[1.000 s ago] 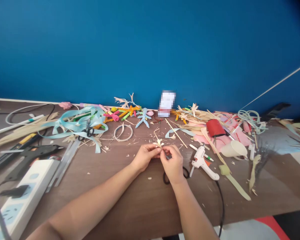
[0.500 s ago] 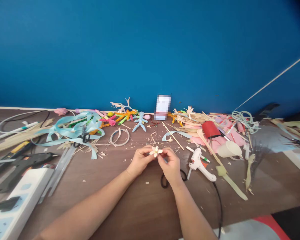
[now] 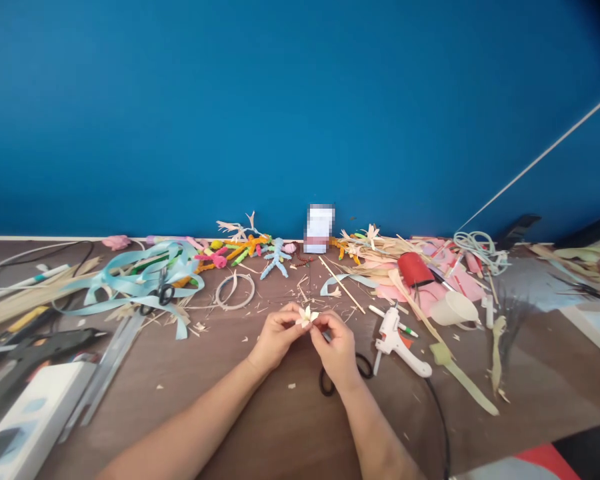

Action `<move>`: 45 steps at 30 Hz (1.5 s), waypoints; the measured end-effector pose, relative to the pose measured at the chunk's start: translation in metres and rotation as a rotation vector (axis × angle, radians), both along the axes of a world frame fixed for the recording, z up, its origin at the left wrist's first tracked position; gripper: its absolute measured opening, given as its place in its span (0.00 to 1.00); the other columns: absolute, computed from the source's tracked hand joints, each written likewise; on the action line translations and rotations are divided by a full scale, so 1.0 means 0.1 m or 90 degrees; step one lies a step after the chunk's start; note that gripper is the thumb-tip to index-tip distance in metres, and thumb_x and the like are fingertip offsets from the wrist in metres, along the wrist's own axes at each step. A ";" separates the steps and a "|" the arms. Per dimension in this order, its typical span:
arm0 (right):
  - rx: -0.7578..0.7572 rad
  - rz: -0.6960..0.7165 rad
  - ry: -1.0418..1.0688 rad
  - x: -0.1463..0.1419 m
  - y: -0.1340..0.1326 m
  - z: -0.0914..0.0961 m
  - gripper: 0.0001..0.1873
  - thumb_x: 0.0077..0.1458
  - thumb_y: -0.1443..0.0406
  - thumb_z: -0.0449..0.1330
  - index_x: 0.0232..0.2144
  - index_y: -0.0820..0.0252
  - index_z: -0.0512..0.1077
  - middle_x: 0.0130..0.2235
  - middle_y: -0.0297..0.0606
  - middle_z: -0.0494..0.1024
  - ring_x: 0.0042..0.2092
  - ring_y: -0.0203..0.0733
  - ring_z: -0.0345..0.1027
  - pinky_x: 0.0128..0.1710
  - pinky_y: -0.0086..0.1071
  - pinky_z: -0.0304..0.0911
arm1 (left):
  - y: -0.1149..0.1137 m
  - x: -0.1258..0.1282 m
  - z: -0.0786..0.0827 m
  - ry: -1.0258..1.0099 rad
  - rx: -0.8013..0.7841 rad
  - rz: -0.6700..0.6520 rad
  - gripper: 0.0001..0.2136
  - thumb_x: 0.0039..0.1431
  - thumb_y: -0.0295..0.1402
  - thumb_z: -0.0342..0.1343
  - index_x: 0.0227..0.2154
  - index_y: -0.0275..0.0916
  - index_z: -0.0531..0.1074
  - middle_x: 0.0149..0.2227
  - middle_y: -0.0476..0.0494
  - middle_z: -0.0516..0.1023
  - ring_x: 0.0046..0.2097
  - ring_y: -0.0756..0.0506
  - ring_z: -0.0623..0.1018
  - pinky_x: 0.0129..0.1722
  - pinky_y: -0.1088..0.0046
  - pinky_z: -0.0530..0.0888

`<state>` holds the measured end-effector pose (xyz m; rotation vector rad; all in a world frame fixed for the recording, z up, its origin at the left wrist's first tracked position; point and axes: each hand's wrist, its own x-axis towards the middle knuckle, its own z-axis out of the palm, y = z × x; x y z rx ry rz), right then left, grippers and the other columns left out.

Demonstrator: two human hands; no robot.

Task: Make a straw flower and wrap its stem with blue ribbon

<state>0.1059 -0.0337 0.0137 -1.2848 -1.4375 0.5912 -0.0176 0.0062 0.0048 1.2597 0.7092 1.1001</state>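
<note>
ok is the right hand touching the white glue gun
Apart: the head view shows a strip of brown tabletop between the right hand and the white glue gun.

Looked matt and papery on the flower (image 3: 307, 316), smooth and plastic on the white glue gun (image 3: 391, 332), silky on the blue ribbon (image 3: 117, 265), fuzzy on the chenille stems (image 3: 276, 258), and dull, wood-grained on the tabletop (image 3: 290, 427).

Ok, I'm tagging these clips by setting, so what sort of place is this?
Probably a craft workspace, judging by the white glue gun, the tangled light blue ribbon and the small pale flower, which looks handmade.
</note>
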 end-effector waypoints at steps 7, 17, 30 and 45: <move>-0.008 -0.011 0.002 -0.02 0.00 -0.01 0.04 0.49 0.69 0.54 0.24 0.59 0.65 0.26 0.32 0.67 0.28 0.35 0.61 0.30 0.28 0.59 | -0.01 0.00 0.01 0.006 0.007 0.024 0.06 0.45 0.34 0.59 0.21 0.37 0.75 0.27 0.47 0.68 0.31 0.50 0.68 0.35 0.74 0.65; -0.013 -0.022 0.031 -0.02 0.01 -0.06 0.05 0.49 0.66 0.55 0.23 0.59 0.65 0.26 0.32 0.67 0.29 0.35 0.62 0.29 0.29 0.60 | -0.02 0.02 0.04 -0.007 0.001 -0.008 0.06 0.44 0.35 0.60 0.24 0.37 0.76 0.27 0.45 0.70 0.33 0.49 0.69 0.36 0.73 0.65; 0.018 -0.079 -0.046 -0.03 -0.02 0.02 0.02 0.46 0.69 0.55 0.25 0.59 0.66 0.26 0.33 0.67 0.27 0.35 0.62 0.28 0.29 0.61 | 0.01 0.06 -0.05 -0.089 -0.218 0.002 0.09 0.38 0.35 0.63 0.21 0.33 0.74 0.22 0.48 0.72 0.25 0.53 0.69 0.26 0.76 0.68; -0.004 -0.065 -0.028 0.00 -0.01 0.01 0.03 0.49 0.69 0.54 0.24 0.59 0.64 0.26 0.31 0.65 0.26 0.33 0.60 0.27 0.27 0.59 | -0.02 0.07 -0.03 -0.030 -0.114 0.020 0.07 0.44 0.35 0.59 0.24 0.35 0.74 0.29 0.47 0.71 0.27 0.52 0.68 0.26 0.78 0.69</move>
